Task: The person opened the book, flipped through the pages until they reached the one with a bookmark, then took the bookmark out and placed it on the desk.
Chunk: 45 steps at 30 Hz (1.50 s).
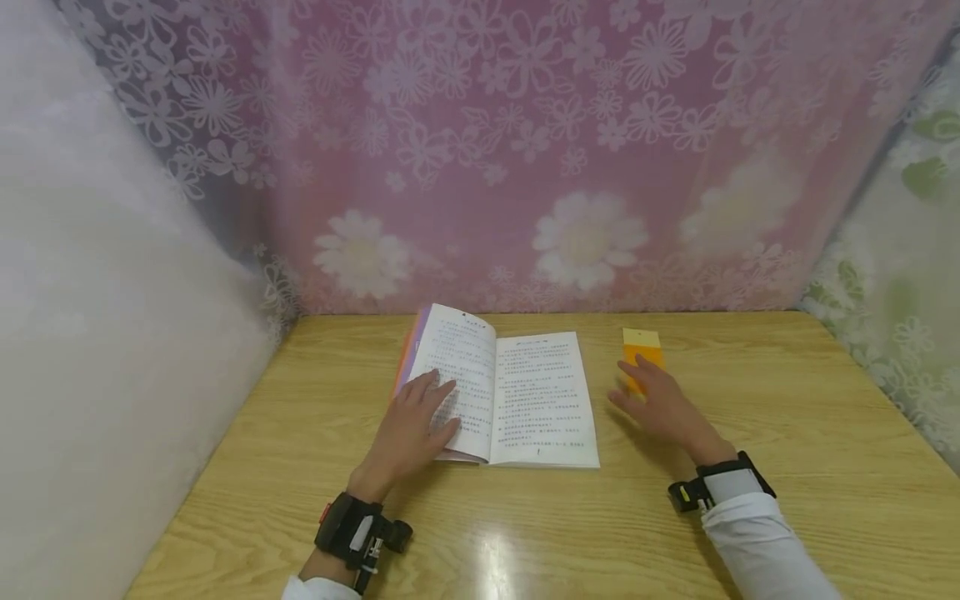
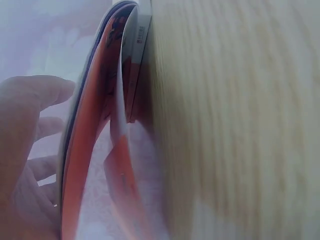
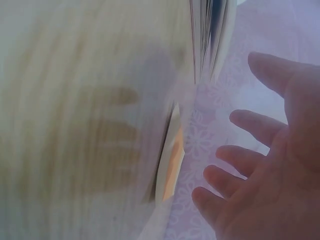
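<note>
An open book [image 1: 543, 400] with printed white pages lies on the wooden table. My left hand [image 1: 408, 429], fingers spread, rests on its left page. From the left wrist view, the raised cover [image 2: 82, 165] shows an orange inner side, with the fingers on the far face. To the right of the book is an orange and yellow card [image 1: 640, 338], partly hidden behind my right hand [image 1: 667, 408]. That hand hovers with its fingers apart and holds nothing. In the right wrist view the card [image 3: 173, 167] appears slightly bent, apart from the fingers.
The wood-grain table [image 1: 247, 492] extends on both sides of the book. Behind it hangs a pink curtain [image 1: 465, 225] with white flowers. Pale cloth [image 1: 112, 292] covers the left side, and a green-leaf patterned cloth [image 1: 900, 292] the right. Each wrist wears a black strapped camera.
</note>
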Available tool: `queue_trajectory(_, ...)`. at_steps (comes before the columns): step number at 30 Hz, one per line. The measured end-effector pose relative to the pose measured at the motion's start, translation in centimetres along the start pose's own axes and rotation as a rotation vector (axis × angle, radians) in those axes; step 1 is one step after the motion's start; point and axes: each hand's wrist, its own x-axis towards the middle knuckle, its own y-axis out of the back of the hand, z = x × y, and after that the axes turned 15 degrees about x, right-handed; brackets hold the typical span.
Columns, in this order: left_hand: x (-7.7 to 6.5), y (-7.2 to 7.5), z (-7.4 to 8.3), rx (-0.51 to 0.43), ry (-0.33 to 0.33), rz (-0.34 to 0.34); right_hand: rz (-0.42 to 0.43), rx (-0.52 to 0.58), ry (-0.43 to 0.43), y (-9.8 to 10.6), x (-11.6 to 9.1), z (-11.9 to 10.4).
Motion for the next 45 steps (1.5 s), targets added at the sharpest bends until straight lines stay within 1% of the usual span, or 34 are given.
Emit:
queue_trajectory(5,0.1,0.6,-0.2,0.070,-0.027,0.065,-0.024,-0.020,0.001,-0.1,-0.3,-0.3)
queue_trajectory(7,0.2,0.9,-0.2,0.071,-0.023,0.089,-0.036,-0.028,0.001,0.0,-0.3,-0.5)
queue_trajectory(11,0.3,1.5,-0.2,0.018,-0.018,0.122,-0.048,-0.041,0.000,0.5,-0.3,-1.0)
queue_trajectory(17,0.2,2.7,-0.1,-0.093,-0.013,0.101,-0.053,-0.022,-0.003,1.0,-0.5,-1.6)
queue_trajectory(19,0.1,3.1,-0.2,-0.122,-0.010,0.106,-0.053,-0.018,0.003,1.0,-0.5,-1.7)
queue_trajectory(22,0.1,3.6,-0.2,-0.141,-0.017,0.136,-0.051,-0.023,0.006,1.0,-0.6,-1.8)
queue_trajectory(26,0.0,4.1,-0.2,-0.153,-0.036,0.193,-0.043,-0.026,0.012,1.0,-0.6,-1.8)
queue_trajectory(28,-0.1,4.4,-0.2,-0.156,-0.041,0.209,-0.041,-0.022,0.019,1.0,-0.6,-1.8)
queue_trajectory(31,-0.2,4.5,-0.3,-0.147,-0.029,0.213,-0.042,-0.010,0.027,1.1,-0.6,-1.9)
queue_trajectory(34,-0.4,4.3,-0.6,-0.152,0.003,0.214,-0.042,-0.006,0.025,1.1,-0.7,-1.9)
queue_trajectory(36,-0.7,4.0,-0.8,-0.175,0.034,0.207,-0.044,-0.009,0.021,1.0,-0.8,-1.9)
queue_trajectory(39,-0.9,3.5,-1.2,-0.209,0.109,0.184,-0.042,-0.006,0.016,1.0,-1.0,-1.9)
queue_trajectory(41,-1.1,3.2,-1.5,-0.229,0.179,0.146,-0.043,-0.006,0.014,0.9,-1.1,-1.8)
queue_trajectory(45,-1.4,2.7,-1.9,-0.270,0.329,0.026,-0.040,-0.005,0.011,0.8,-1.2,-1.6)
